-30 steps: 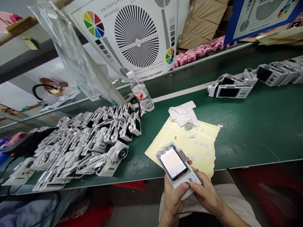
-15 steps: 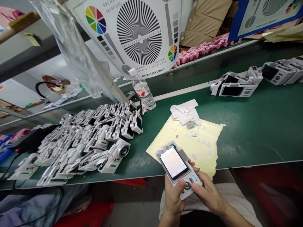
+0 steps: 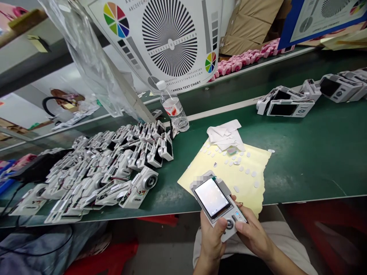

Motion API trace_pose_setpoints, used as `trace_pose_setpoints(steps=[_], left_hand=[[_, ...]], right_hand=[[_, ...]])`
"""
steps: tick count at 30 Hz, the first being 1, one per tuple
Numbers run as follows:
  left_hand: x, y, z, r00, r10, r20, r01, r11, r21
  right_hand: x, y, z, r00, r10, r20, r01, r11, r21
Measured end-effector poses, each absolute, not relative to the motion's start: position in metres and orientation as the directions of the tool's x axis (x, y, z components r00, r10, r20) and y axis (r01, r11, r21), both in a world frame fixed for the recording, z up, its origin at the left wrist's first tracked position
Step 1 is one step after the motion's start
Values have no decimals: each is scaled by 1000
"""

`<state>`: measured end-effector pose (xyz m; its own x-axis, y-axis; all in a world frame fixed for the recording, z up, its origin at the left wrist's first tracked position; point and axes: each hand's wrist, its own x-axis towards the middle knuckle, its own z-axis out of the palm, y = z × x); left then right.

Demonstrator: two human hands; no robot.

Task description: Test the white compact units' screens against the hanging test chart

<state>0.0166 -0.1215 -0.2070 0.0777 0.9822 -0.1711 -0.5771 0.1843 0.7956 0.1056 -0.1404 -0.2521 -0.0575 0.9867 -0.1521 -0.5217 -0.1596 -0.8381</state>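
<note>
While a person's left hand [image 3: 210,238] and right hand [image 3: 254,231] stay closed around a pale grey plastic camera [image 3: 219,202] with a brightly lit rectangular screen [image 3: 211,195], its round dark dial [image 3: 230,224] has come more fully into sight. A second ago the left thumb covered more of it; now the dial shows just beside that thumb. To me, that suggests the control is free for the moment, with the camera held steady and its display in view.

It is held by the near edge of the green-topped desk [image 3: 304,160], around six o'clock from the torn yellow paper sheet [image 3: 252,200]. Toward ten o'clock from the hands, the crowded white plastic cameras [image 3: 114,172] look unchanged, as does the clear plastic bottle [image 3: 175,110] at eleven.
</note>
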Motion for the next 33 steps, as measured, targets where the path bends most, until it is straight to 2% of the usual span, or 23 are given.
trace_pose_setpoints(steps=[4, 8, 12, 14, 18, 23, 25, 28, 33], left_hand=[[20, -123, -202, 34, 979, -199, -611, 178, 771], [18, -122, -201, 54, 979, -194, -565, 191, 803], [15, -119, -199, 162, 979, -124, -496, 190, 848], [16, -119, -197, 213, 972, -104, -476, 196, 857], [21, -124, -194, 192, 970, -147, -476, 223, 850], [20, -125, -198, 236, 965, -114, -461, 215, 861], [19, -123, -201, 235, 965, -114, -457, 213, 863], [19, -123, -205, 187, 970, -158, -485, 231, 844], [22, -125, -206, 79, 959, -271, -498, 273, 823]], right_hand=[[106, -141, -252, -54, 986, -161, -544, -164, -823], [109, -137, -240, -46, 984, -169, -537, -168, -827], [110, -137, -223, -17, 984, -177, -432, -167, -886], [109, -140, -219, 54, 990, -133, -321, -109, -941], [110, -145, -222, 179, 984, -23, -115, -2, -993], [119, -140, -228, -24, 982, 187, -23, 186, -982], [118, -141, -232, 24, 986, 167, -32, 168, -985], [112, -147, -241, 130, 991, 41, -83, 52, -995], [105, -151, -249, 150, 987, -57, -166, -32, -986]])
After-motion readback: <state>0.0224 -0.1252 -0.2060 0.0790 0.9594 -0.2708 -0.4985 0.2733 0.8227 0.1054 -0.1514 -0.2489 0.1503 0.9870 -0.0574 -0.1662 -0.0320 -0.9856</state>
